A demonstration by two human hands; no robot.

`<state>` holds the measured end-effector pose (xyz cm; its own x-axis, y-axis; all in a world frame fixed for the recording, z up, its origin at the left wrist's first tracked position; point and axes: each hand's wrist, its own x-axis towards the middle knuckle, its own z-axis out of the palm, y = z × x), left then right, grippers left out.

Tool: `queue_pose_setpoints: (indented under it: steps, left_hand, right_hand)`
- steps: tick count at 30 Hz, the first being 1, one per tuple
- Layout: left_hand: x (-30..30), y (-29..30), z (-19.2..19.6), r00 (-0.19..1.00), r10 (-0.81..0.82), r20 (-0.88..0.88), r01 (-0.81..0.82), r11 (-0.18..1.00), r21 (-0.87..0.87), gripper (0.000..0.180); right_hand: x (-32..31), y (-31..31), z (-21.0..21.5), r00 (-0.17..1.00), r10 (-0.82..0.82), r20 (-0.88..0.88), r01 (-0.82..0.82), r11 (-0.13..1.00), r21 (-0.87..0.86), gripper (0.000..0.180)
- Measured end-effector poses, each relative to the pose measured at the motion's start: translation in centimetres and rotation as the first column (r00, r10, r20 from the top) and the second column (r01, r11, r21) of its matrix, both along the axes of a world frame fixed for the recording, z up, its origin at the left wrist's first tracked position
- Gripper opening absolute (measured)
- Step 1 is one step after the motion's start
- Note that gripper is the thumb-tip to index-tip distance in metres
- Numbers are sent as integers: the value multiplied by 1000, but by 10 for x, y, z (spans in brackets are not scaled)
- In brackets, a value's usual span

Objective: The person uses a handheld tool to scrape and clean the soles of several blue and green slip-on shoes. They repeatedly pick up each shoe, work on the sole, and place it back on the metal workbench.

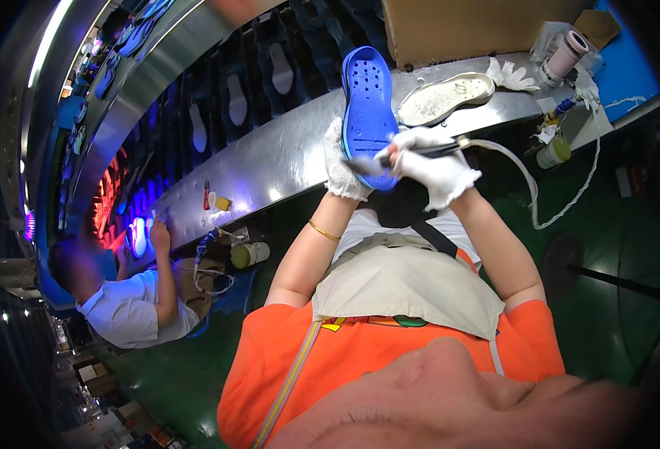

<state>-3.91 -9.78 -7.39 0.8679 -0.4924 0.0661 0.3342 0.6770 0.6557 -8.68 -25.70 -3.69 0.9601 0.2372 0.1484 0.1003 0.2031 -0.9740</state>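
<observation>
A blue shoe sole [369, 105] with small holes near its toe end is held up over the metal bench. Gloved in white, my left hand [338, 166] grips the sole's left edge near the heel. Also in a white glove, my right hand [431, 170] closes around a dark-handled brush [364, 165]. The brush head lies over the heel end of the sole and looks blurred. From the handle a pale hose [523, 170] loops away to the right. Just right of the blue sole, an off-white sole [445, 99] rests on the bench.
The metal bench [270, 161] runs alongside a conveyor carrying soles [236, 101]. Behind the off-white sole stands a cardboard box [457, 34]. White gloves [512, 76] and a pink bottle [566, 57] are at the right. A seated person [139, 310] works at the left.
</observation>
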Motion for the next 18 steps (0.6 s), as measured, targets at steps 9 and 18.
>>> queue_pose_setpoints:
  steps: [9,18]
  left_hand:
    - [-21,-12,22,960,-109,-257,78,989,-128,70]
    - [-4,10,6,969,-13,-245,4,999,-38,65]
  right_hand:
    - [53,-19,-1,776,-374,508,498,858,-129,16]
    - [23,-30,15,946,-118,301,235,891,-389,13]
